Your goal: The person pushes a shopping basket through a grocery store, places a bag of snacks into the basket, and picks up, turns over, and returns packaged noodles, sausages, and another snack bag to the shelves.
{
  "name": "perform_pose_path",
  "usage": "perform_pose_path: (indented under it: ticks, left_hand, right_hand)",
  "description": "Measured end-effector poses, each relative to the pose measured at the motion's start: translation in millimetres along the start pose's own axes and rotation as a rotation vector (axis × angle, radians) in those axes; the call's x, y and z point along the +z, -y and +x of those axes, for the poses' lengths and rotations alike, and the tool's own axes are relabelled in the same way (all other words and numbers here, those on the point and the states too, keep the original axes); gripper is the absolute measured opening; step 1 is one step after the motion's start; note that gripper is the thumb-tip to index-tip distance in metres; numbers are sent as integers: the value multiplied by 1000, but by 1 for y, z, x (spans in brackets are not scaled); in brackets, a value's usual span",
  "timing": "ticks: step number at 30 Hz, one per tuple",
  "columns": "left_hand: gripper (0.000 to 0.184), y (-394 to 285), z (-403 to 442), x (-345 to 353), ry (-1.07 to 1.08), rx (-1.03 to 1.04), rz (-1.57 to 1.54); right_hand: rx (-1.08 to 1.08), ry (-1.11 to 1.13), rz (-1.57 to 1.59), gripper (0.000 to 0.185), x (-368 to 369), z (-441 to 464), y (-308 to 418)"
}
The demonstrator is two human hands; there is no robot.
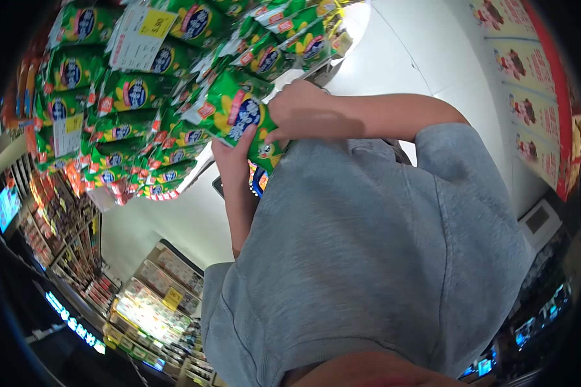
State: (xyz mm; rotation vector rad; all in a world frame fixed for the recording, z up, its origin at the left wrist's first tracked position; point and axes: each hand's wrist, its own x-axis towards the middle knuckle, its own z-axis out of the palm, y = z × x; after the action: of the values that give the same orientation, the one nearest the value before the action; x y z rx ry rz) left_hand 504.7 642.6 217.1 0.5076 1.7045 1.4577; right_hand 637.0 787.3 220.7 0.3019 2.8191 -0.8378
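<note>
A green snack bag with a blue oval label and yellow print is tilted in front of my chest. My left hand grips its lower left side, with the thumb lying across the front and the other fingers hidden behind. Closed at the bag's right edge is my right hand, its knuckles up and its thumb against the bag. Just beyond the held bag hang rows of matching green bags, packed close together on a rack.
White price cards with yellow patches, such as one price card, hang among the bags. A red-edged poster panel stands at the right. Store shelves and a display stand are at the lower left, over a pale floor.
</note>
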Motion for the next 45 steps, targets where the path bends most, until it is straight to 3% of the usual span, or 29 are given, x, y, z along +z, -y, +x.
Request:
perform_pose_path:
  ticks: [1, 7, 10, 13, 15, 18, 19, 21, 24, 29, 45]
  left_hand:
    - [47, -1, 0, -1, -13, 25, 3]
    - [47, -3, 6, -6, -94, 46, -38]
    - [45, -1, 9, -6, -100, 43, -85]
    - [46, -4, 10, -1, -130, 12, -169]
    - [54, -11, 9, 4, -92, 56, -217]
    - [66, -23, 9, 8, 71, 78, -445]
    - [67, -20, 8, 1, 60, -27, -402]
    - [60, -23, 8, -2, 177, -13, -411]
    - [51, -12, 7, -7, 100, -119, -388]
    - [50, -18, 6, -10, 120, -28, -299]
    - [41, -6, 3, -11, 141, 34, -243]
  right_hand:
    - [-45, 86, -18, 65, -8, 2, 0]
    - [58, -220, 285, 66, 32, 10, 1]
    - [30, -189, 416, 65, 30, 5, -6]
    - [92, -127, 329, 62, 5, 6, -3]
    - [-3, -173, 453, 56, -4, 0, -2]
    - [-12, -228, 1057, 56, 28, 14, -6]
    - [-53, -254, 1162, 57, 30, 15, -2]
    - [-134, -295, 1373, 61, 31, 16, 8]
    - [-14, -175, 1404, 61, 29, 16, 7]
    - [76, -174, 1571, 50, 30, 19, 8]
    - [98, -178, 1561, 52, 43, 15, 5]
